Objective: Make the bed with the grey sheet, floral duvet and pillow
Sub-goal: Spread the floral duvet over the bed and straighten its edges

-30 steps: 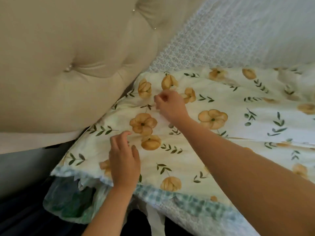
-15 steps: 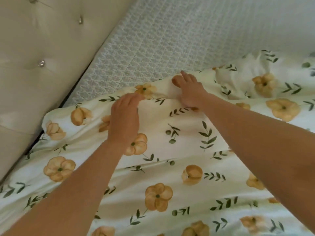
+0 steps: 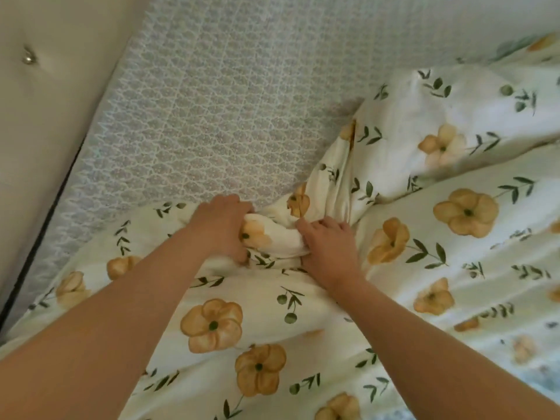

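Observation:
The cream floral duvet (image 3: 303, 313) with orange flowers covers the near and right part of the bed. Its top edge is bunched into a fold at the middle. My left hand (image 3: 222, 227) grips that bunched fold from the left. From the right, my right hand (image 3: 328, 248) grips the same fold, fingers curled into the cloth. The grey patterned sheet (image 3: 230, 95) lies bare beyond the duvet edge, up to the headboard. No pillow shows.
A beige tufted headboard (image 3: 51, 71) with a shiny button runs along the left, with a dark gap between it and the mattress. A raised puffy part of the duvet (image 3: 472, 116) lies at the right.
Both hands have slid right along the duvet's top edge and closed on a bunched fold; half a second ago they lay flatter on the cloth. More grey sheet shows.

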Demonstrator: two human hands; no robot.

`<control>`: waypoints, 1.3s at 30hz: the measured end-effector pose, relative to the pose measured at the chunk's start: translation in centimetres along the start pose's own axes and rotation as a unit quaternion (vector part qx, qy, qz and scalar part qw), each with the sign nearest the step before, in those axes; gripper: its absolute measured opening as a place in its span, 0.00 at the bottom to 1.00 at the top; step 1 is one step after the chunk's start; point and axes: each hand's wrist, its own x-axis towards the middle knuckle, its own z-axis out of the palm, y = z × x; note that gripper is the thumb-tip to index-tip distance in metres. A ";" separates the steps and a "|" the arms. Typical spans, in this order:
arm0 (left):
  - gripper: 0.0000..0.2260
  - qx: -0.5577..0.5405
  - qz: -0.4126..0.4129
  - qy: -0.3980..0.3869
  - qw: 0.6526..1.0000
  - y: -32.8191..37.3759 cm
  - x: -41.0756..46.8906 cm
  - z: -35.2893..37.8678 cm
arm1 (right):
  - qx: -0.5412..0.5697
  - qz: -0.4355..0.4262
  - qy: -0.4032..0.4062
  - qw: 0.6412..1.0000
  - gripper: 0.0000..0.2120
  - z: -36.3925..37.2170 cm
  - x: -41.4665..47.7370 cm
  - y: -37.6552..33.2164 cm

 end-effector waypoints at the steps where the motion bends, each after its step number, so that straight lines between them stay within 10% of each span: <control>1: 0.36 -0.056 0.016 -0.053 0.997 1.0 -0.5 -0.2 | 0.000 0.020 0.003 1.000 0.22 0.2 -1.9 0.2; 6: 0.24 -0.297 -0.005 -0.089 0.951 5.4 -2.0 1.9 | -0.006 0.035 -0.130 0.991 0.24 0.0 -8.4 0.8; 9: 0.43 -0.219 0.024 -0.100 0.970 6.8 -3.2 5.2 | 0.091 0.040 -0.195 0.976 0.16 -2.9 -6.6 1.5; 13: 0.33 -0.196 0.079 -0.045 0.976 8.2 -3.1 6.3 | 0.083 -0.004 0.053 0.995 0.16 -6.4 0.1 3.0; 16: 0.23 -0.189 0.090 0.037 0.977 9.2 -3.3 5.8 | -0.108 -0.063 -0.125 0.984 0.44 -7.2 4.5 4.9; 20: 0.16 -0.139 0.056 0.162 0.975 9.9 -4.1 4.6 | -0.225 0.014 -0.292 0.930 0.50 -8.9 5.1 7.4; 27: 0.26 -0.101 -0.067 0.363 0.924 13.2 -7.3 0.5 | -0.076 0.147 0.010 0.986 0.36 -10.1 -6.9 11.8; 29: 0.29 -0.064 -0.056 0.294 0.952 14.0 -8.1 1.1 | -0.044 0.208 0.067 0.975 0.32 -8.7 -10.6 11.2; 33: 0.49 -0.119 -0.018 -0.180 0.976 17.7 -9.3 3.1 | -0.003 0.297 0.008 0.955 0.21 -5.2 -19.9 11.6; 35: 0.53 -0.128 0.014 -0.200 0.971 20.5 -9.6 3.9 | -0.046 0.268 -0.054 0.961 0.03 -3.2 -24.6 12.6; 39: 0.46 -0.321 0.041 -0.162 0.932 26.8 -9.9 6.0 | -0.071 0.254 -0.176 0.948 0.09 -1.3 -28.6 14.1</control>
